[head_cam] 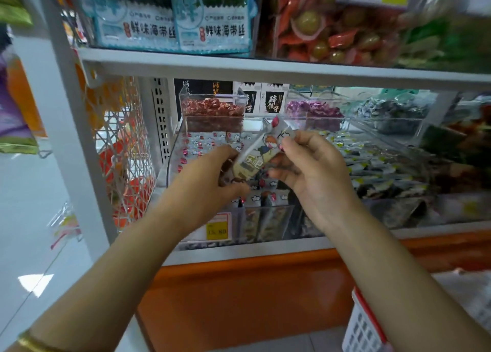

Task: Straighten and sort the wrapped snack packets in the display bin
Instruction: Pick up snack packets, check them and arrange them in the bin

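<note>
A clear display bin on the lower shelf holds several grey wrapped snack packets printed with clouds and red marks. One long packet with a cartoon figure is lifted above the bin, tilted up toward the right. My right hand pinches its upper part between thumb and fingers. My left hand grips its lower end, with the fingers curled over the packets in the bin. More packets stand upright against the bin's front wall.
A yellow price tag sticks to the bin front. Behind stand clear boxes of red sweets and purple sweets. A neighbouring bin of dark packets lies to the right. The upper shelf edge hangs close overhead. A wire basket hangs at the left.
</note>
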`<control>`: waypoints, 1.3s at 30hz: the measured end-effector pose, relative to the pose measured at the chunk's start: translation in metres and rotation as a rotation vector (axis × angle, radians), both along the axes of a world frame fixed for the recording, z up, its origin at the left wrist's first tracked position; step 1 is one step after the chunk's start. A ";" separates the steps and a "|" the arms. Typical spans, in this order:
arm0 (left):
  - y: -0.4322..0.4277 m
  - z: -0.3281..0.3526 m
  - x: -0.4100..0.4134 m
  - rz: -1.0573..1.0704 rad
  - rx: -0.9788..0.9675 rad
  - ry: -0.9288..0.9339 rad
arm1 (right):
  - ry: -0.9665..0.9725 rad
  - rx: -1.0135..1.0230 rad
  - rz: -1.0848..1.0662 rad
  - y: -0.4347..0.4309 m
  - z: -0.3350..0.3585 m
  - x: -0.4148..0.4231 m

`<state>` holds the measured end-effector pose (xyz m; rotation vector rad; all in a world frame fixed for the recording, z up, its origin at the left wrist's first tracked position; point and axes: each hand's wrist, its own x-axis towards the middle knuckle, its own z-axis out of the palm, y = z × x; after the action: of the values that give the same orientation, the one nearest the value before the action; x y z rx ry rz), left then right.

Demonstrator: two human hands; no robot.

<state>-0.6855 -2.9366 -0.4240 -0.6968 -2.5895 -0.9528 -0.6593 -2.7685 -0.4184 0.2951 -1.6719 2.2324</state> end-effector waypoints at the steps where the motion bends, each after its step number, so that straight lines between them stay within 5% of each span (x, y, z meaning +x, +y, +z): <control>1: 0.001 -0.001 0.002 -0.003 -0.009 0.001 | -0.011 0.002 0.004 0.001 0.000 0.002; 8: 0.012 -0.002 -0.001 -0.059 0.018 -0.020 | -0.042 -0.016 -0.105 0.005 -0.001 -0.002; 14: 0.023 0.012 0.002 -0.152 0.214 -0.016 | 0.153 0.335 -0.180 -0.001 -0.007 -0.002; 22: 0.020 0.019 0.006 -0.306 0.547 -0.253 | 0.212 0.297 -0.105 -0.001 -0.010 -0.003; 39: 0.022 0.017 0.014 -0.392 0.648 -0.190 | 0.250 0.209 0.007 0.001 -0.010 0.002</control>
<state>-0.6713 -2.9146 -0.4066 -0.9617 -2.0961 -1.9331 -0.6574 -2.7670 -0.4281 0.6062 -1.7663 1.9331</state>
